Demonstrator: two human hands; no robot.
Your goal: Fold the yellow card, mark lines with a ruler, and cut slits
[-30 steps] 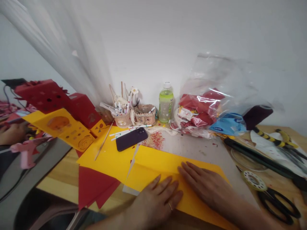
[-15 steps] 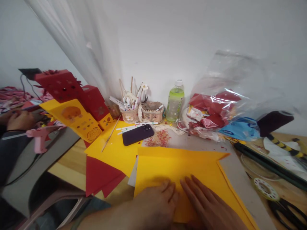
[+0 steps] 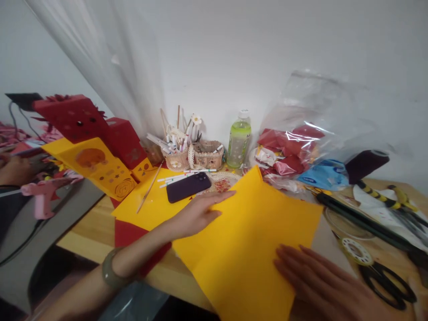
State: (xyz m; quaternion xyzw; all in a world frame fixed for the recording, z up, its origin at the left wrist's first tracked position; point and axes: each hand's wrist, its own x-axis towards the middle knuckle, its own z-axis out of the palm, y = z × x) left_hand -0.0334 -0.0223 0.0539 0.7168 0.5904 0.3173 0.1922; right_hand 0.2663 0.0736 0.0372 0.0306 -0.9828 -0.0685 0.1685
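Note:
A large yellow paper sheet (image 3: pixel 247 240) lies at a slant before me, with a raised, folded-looking corner at its far end. My left hand (image 3: pixel 200 214) is at the sheet's upper left edge, index finger stretched out along it and thumb apart. On the sheet's lower right part rests my right hand (image 3: pixel 321 276), its fingers extended and close together, palm down. A dark phone (image 3: pixel 188 187) lies just beyond my left hand on another yellow sheet (image 3: pixel 133 209). Red paper (image 3: pixel 129 232) shows partly under my left forearm.
Behind stand marker baskets (image 3: pixel 209 154), a green-labelled bottle (image 3: pixel 239 140) and a plastic bag of red scraps (image 3: pixel 290 147). Black scissors (image 3: pixel 388 281) and a tape roll (image 3: pixel 356 251) lie right. At left are red and yellow boxes (image 3: pixel 100 165), a pink glue gun (image 3: pixel 43 196) and another person's hand (image 3: pixel 16 171).
The yellow sheet has been turned, so a corner now points away from me. My left hand moved up and left to its edge; my right hand moved right.

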